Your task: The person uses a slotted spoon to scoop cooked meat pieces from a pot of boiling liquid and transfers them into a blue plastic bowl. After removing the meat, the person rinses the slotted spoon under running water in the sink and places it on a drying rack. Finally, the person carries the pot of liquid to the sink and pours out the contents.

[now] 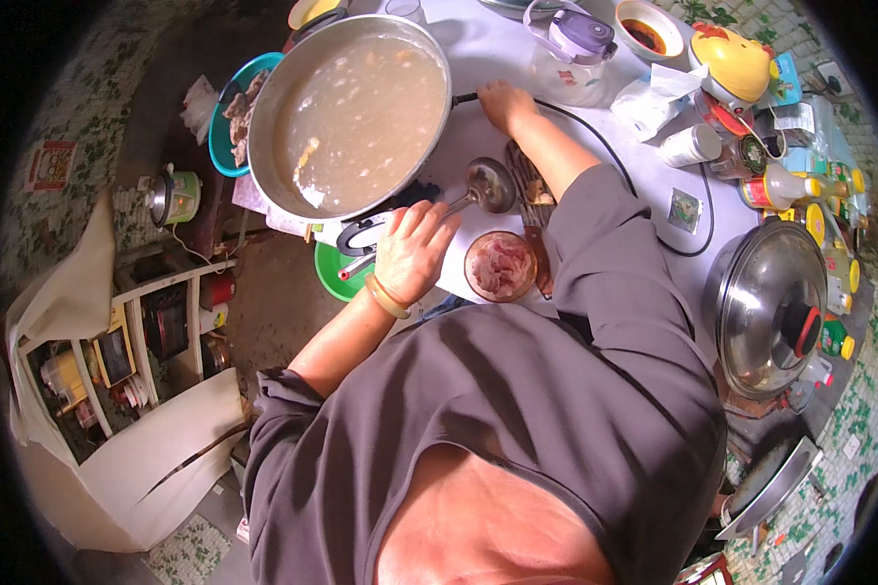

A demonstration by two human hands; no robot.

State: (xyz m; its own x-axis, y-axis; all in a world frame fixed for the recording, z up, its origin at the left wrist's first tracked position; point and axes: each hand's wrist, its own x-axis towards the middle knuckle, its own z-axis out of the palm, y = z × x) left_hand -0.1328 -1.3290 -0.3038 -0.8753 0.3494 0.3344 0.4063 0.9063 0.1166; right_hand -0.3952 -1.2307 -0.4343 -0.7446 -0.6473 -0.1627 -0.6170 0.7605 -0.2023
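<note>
A large metal pot [366,110] of cloudy, bubbling liquid stands on the table before me. My left hand [413,245], with a yellowish bangle at the wrist, is beside the pot's black side handle [358,232]. It lies over the handle of a metal ladle [492,186]; the palm and thumb are hidden, so its grip is unclear. My right hand [507,106] is closed around the black power cord [618,157] by its plug at the pot's right side. Below the ladle sits a bowl of raw sliced meat [500,267], next to a cleaver's wooden handle [539,259].
A teal basin [223,139] of meat adjoins the pot's left. A green basin [329,270] is below the table edge. To the right are a purple-lidded jug [574,55], a sauce bowl [647,33], several bottles [779,186] and a lidded pot [768,307].
</note>
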